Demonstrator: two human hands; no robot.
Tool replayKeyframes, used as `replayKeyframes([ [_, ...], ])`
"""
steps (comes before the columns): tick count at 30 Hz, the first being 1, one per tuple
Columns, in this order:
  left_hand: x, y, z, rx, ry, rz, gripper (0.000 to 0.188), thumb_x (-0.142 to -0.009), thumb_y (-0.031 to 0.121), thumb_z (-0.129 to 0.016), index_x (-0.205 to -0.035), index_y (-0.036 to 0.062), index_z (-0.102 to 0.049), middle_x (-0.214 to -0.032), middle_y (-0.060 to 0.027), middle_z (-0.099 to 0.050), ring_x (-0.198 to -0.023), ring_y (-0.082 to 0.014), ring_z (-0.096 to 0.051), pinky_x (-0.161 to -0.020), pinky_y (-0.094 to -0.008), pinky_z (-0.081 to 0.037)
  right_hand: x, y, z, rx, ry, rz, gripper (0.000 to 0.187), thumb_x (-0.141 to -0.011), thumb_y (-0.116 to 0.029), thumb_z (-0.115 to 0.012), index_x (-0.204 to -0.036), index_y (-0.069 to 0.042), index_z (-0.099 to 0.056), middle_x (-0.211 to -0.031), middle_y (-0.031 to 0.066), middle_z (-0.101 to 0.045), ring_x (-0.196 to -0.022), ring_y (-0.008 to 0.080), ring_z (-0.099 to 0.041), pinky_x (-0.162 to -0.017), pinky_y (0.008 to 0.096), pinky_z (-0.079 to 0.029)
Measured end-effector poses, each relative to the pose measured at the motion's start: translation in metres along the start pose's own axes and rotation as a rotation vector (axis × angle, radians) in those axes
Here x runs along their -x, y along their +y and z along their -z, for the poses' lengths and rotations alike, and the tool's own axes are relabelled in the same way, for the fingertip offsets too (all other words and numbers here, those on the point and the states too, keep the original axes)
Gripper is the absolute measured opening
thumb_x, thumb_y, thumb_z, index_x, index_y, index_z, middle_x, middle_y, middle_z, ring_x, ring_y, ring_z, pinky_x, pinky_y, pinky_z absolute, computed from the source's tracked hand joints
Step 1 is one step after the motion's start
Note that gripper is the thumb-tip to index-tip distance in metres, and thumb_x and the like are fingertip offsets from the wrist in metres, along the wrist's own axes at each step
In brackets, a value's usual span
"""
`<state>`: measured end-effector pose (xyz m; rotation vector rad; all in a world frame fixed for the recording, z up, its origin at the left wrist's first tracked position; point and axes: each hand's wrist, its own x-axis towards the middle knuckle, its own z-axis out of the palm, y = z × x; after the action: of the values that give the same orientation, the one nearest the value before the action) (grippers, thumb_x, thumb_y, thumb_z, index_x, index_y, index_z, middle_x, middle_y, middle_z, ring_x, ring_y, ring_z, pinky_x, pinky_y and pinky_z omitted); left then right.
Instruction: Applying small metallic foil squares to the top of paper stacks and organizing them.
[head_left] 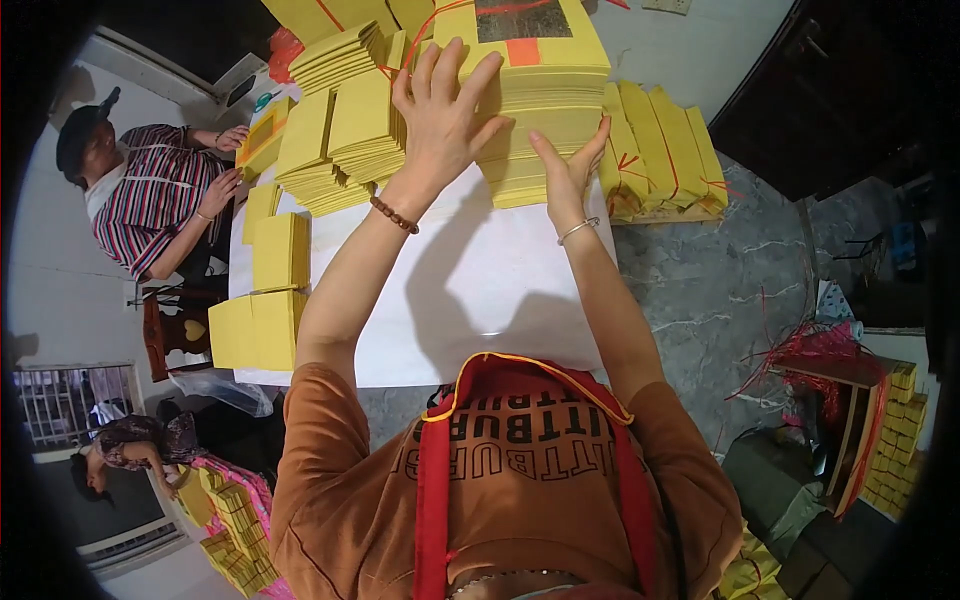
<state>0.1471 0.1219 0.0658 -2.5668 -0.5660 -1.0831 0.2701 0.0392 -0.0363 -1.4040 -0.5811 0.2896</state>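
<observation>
- We look down over an orange shirt with a red strap at both our arms reaching forward across the white worktop (480, 290).
- Our left hand (440, 115) lies flat, fingers spread wide, pressed against the left face and top edge of the tall stack of yellow paper (545, 110); it is released, not clenched around anything.
- Our right hand (570, 165) rests against the lower right corner of the same stack, thumb and forefinger apart and touching the sheet edges; it is likewise open, only bracing the paper.
- The tall stack sits at the far edge of the worktop, between our two hands; its top sheet carries a dark foil square and a small orange patch.
- A beaded bracelet (394, 214) circles our left wrist, and a thin metal bangle (577, 230) our right.
- Just left of the tall stack lie fanned piles of folded yellow sheets (340, 135), touching one another.
- Nearer us, along the left edge of the worktop, lie flat yellow bundles (262, 300).
- To the right of the tall stack, tied yellow bundles (660, 150) with red string lie side by side.
- At the left, a person in a striped shirt (150, 195) handles a yellow sheet with their own hands.
- Red string (815, 350) lies tangled on the grey floor at the right.
</observation>
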Motion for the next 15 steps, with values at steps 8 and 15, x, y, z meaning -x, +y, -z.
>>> replayKeyframes([
  [8,-0.0002,0.0048,0.0035,0.007,-0.009,0.007,0.074,-0.068,0.036,-0.074,-0.132,0.0207,-0.039,-0.136,-0.0132,-0.031,-0.127,-0.0331,-0.026,-0.099,-0.0498,-0.019,0.001,0.0002,0.0001,0.028,0.014,-0.015,0.112,-0.064,-0.048,-0.073,-0.141,-0.005,-0.004,-0.139,0.0231,-0.017,-0.13,0.037,-0.015,-0.105,0.0474,-0.012],
  [15,-0.0026,0.0051,0.0037,0.028,-0.009,0.016,0.075,-0.067,0.033,-0.074,-0.132,0.0203,-0.039,-0.134,-0.0125,-0.033,-0.127,-0.0313,-0.027,-0.099,-0.0487,-0.019,-0.0018,-0.0015,-0.0005,0.065,0.016,-0.026,0.112,-0.063,-0.049,-0.073,-0.141,-0.005,-0.005,-0.139,0.0243,-0.017,-0.131,0.0374,-0.015,-0.105,0.0481,-0.013],
])
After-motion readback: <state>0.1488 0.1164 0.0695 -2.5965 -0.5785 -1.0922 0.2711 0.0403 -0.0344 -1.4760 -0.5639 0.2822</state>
